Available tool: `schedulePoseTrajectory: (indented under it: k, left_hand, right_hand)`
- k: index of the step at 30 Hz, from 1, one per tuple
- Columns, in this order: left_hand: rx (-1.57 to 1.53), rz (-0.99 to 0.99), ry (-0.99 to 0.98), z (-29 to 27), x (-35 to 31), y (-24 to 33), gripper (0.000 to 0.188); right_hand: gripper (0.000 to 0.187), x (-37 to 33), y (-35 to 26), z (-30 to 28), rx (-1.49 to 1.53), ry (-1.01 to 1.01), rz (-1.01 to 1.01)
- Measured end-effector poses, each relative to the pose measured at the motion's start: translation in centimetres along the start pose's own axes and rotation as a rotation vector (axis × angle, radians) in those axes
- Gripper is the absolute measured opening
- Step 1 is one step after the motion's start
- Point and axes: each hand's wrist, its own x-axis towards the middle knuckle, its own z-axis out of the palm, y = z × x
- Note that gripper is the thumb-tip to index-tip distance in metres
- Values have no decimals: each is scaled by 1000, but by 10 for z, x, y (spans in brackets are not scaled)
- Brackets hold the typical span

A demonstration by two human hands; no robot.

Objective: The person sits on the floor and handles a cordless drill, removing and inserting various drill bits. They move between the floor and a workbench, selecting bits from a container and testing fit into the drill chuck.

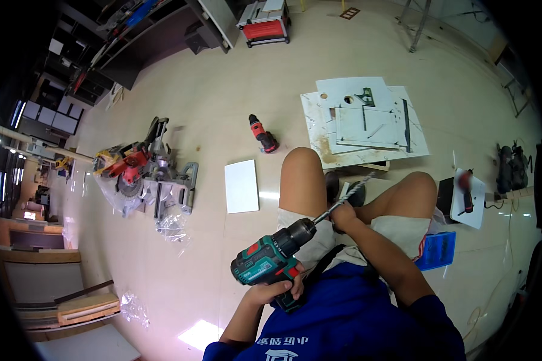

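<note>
A green and black cordless drill (260, 260) lies across the front of my body, its chuck toward the upper right. My left hand (276, 292) is wrapped round its handle from below. A long spiral drill bit (350, 192) sticks out of the chuck, between my knees. Close against the bit's shank is my right hand (344, 218), fingers curled in; what they hold is hidden. A thin pale strip (344, 190) shows just beyond those fingers, and I cannot tell if it is in them.
Ahead, white boards (367, 129) lie stacked with a green square (364, 96) on top. A red drill (262, 135) and a white panel (241, 186) lie on the floor. To the left stands a mitre saw (141, 171); at right sits a blue tray (437, 250).
</note>
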Motion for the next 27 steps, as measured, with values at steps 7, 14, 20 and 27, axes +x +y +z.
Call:
schedulePoseTrajectory:
  k: [7,14,20,27]
  left_hand:
    - [189,30,-48,10,33,-5,32]
    - [511,15,-184,36,80,-27,15]
    - [1116,286,-225,34,90,-44,9]
    - [1551,241,-89,18,85,-81,21]
  right_hand:
    - [59,-82,5,-90,1780,567,-144]
    - [76,-150,-55,-203,2344,148,-1022]
    - [28,-174,-53,-193,2628,291,-1023]
    - [23,-175,-54,-177,2829,400,-380]
